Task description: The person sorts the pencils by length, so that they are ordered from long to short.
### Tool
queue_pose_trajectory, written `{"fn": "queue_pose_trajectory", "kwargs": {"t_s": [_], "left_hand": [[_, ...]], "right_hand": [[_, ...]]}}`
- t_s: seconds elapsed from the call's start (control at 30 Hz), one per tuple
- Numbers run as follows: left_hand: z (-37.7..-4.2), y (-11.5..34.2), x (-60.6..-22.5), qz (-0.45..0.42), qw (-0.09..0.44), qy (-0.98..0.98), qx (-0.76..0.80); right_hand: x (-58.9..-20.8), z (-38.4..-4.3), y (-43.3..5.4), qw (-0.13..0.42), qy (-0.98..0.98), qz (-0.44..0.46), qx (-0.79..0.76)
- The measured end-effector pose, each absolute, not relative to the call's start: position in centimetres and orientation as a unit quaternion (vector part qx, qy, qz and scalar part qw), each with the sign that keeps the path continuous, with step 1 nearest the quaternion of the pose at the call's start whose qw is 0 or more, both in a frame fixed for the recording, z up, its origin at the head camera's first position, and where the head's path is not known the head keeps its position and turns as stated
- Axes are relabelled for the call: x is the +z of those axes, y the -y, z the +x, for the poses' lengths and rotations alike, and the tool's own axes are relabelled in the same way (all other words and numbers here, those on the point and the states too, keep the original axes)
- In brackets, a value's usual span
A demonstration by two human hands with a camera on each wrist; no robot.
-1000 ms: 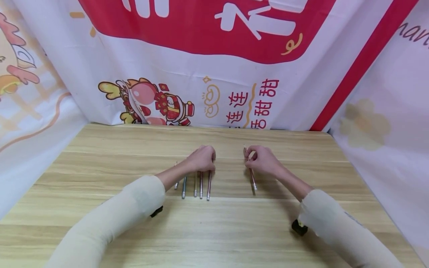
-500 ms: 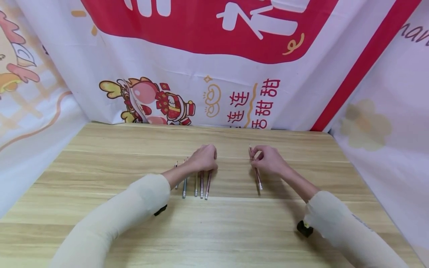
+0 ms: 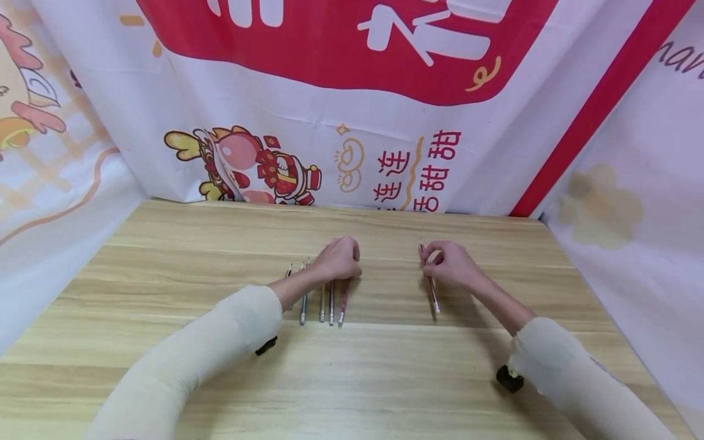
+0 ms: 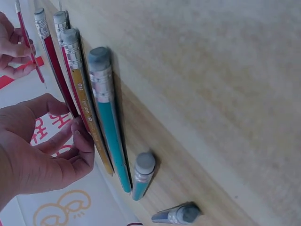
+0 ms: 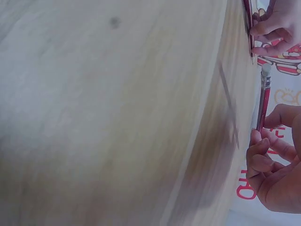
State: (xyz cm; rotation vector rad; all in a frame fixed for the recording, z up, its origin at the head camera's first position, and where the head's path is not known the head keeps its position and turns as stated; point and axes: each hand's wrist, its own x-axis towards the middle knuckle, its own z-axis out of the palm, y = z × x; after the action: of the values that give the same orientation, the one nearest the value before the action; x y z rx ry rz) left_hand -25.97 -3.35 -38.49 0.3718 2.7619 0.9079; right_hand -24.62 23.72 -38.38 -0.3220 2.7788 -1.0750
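Observation:
In the head view, my left hand (image 3: 338,260) pinches a red pencil (image 3: 344,300) at the right end of a row of pencils. Its tip is hidden by the hand. Beside it in the left wrist view lie another red pencil (image 4: 61,29), a yellow pencil (image 4: 83,96), a teal pencil (image 4: 107,115), a second teal pencil (image 4: 143,173) and a blue pencil (image 4: 175,214), eraser ends toward the person. Farther right, my right hand (image 3: 453,266) holds a separate red pencil (image 5: 264,101) between thumb and fingertips. That pencil's shadow falls apart from it, so it is raised off the table.
The wooden table (image 3: 352,385) reaches back to a white and red printed cloth (image 3: 308,104) hanging behind it. More printed cloth (image 3: 621,183) hangs along the right side, and a left cloth (image 3: 60,159) borders the other side.
My right hand has carried its red pencil rightward. My left hand has shifted slightly right, and the red pencil in it now leans more to the right at its far end.

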Motion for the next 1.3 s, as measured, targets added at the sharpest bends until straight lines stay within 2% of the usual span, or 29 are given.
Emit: {"fn": "queue_pose_trajectory", "kwargs": {"t_s": [0.37, 0.93, 1.13, 1.3], "left_hand": [[-26.0, 3.1, -38.3, 0.131, 0.083, -0.929, 0.336], [-25.7, 0.6, -37.9, 0.156, 0.093, -0.899, 0.399], [-25.9, -0.4, -38.0, 0.17, 0.082, -0.9, 0.393], [-26.0, -1.4, -38.3, 0.173, 0.098, -0.887, 0.416]], "right_hand": [[-39.1, -24.1, -25.6, 0.052, -0.928, -0.13, -0.346], [-39.8, -24.2, -26.6, 0.054, -0.922, -0.173, -0.343], [-39.9, -24.4, -26.9, 0.058, -0.92, -0.17, -0.347], [-40.0, -24.6, -27.1, 0.053, -0.921, -0.168, -0.347]]}}
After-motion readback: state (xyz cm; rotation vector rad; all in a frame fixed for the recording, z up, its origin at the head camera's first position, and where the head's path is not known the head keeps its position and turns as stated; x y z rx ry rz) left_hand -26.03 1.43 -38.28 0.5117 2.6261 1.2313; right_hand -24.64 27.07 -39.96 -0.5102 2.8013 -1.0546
